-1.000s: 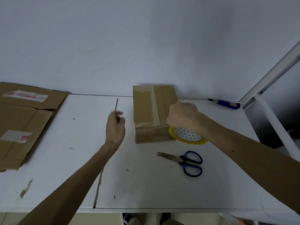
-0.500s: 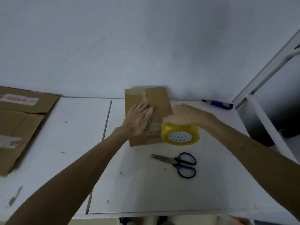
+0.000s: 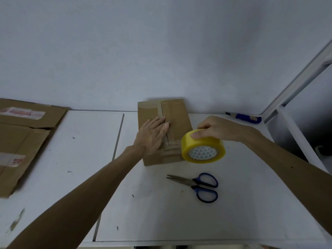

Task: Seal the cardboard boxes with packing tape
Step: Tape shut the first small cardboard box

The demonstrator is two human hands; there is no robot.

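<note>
One cardboard box sits at the back middle of the white table, hard against the wall. Its flaps are folded shut and the centre seam runs away from me. Some glossy tape already shows on the left flap and across the near edge.

My left hand lies flat on the top with the fingers straight and the fingertips reaching the seam, pressing and gripping nothing. My right hand grasps the yellow tape roll from above, thumb on the near rim and fingers over the back. The roll is tilted at the box's near right corner. I can't tell if a strand links the roll to the box.

Handling, my guess:
- **Box:** it looks light and probably slides easily on this smooth top, so it needs holding down. The panels look stiff but the flaps likely give near the seam. A flat palm right beside the seam is best, not on the corners.
- **Roll:** it looks rigid and light with a slick outer face and a sticky free end. Best held by the rim or through the core, with skin kept off the adhesive.

Scissors lie closed just in front of the box, near the roll. A blue-handled tool lies at the back right by the wall. Flattened cardboard covers the far left of the table, well apart.
</note>
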